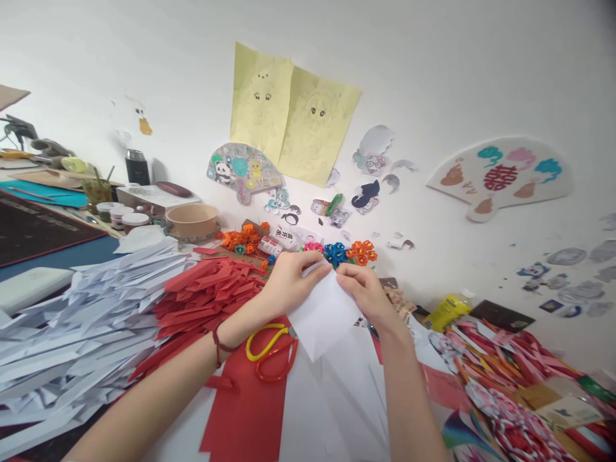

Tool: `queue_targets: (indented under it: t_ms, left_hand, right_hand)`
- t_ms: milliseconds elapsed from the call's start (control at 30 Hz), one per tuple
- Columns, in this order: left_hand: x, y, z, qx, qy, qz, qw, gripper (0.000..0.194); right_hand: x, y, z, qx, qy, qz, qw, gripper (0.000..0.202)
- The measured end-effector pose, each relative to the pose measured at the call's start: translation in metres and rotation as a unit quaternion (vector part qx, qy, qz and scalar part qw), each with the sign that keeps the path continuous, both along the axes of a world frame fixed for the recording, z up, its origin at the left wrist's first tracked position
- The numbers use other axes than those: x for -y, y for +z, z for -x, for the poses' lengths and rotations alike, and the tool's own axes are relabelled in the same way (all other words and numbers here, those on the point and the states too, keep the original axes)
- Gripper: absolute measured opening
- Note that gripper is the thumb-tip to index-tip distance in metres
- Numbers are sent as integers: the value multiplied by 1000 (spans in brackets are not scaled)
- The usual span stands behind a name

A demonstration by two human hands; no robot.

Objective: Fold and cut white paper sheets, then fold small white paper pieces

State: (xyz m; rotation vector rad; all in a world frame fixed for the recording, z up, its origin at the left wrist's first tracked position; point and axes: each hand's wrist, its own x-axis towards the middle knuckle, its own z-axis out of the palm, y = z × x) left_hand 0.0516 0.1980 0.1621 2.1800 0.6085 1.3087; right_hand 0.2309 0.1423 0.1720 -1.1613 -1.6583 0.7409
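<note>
From the head view, the left hand [289, 281] and right hand [364, 287] both pinch the top edge of a white paper [323, 319], lifted above red sheets [250, 410] and scissors [269, 350], beside red strips [206, 289].

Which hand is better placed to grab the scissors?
Probably the left hand: the scissors lie on the red paper just below its wrist, while the right hand pinches the white paper farther away.
</note>
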Motion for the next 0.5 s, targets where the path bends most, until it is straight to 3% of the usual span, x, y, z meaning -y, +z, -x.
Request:
queue_targets:
  t_ms: [367, 500]
  left_hand:
    - [7, 3, 1, -7, 30, -41, 999, 29]
    - [11, 0, 1, -35, 69, -81, 994, 27]
  right_hand:
    - [-3, -4, 2, -1, -23, -17, 1000, 29]
    - [-4, -5, 1, 15, -32, -48, 998, 24]
